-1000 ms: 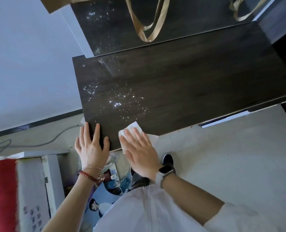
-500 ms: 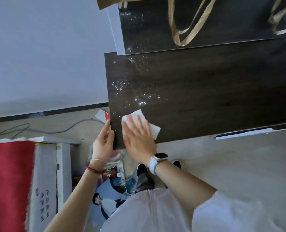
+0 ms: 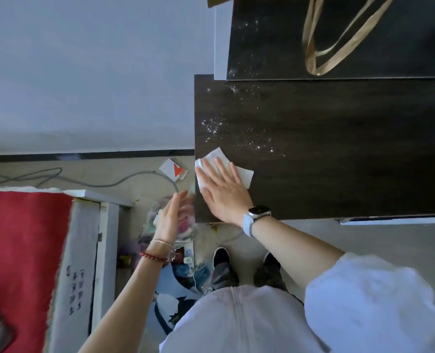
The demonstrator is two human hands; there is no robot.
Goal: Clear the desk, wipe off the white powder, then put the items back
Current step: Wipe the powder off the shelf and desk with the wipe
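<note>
Right now my right hand [image 3: 224,192] lies flat on a white tissue [image 3: 239,171], fingers straight and spread, pressing it onto the dark desk [image 3: 338,161] at its near left corner. White powder [image 3: 236,133] speckles the wood just beyond the tissue, and more of it dots the raised shelf [image 3: 275,42] behind, where the gold handles of a paper bag [image 3: 338,42] lie. A watch [image 3: 255,215] with a pale band sits on that wrist. My left hand [image 3: 171,215] hangs off the desk just beside its left edge, palm turned towards the edge, fingers relaxed and holding nothing, with a red bead bracelet [image 3: 152,257] on the wrist. Below it a heap of clutter [image 3: 185,250] covers the floor, a grey cable [image 3: 96,184] runs along the wall, and a small white card with a red mark [image 3: 173,170] lies near the desk corner
</note>
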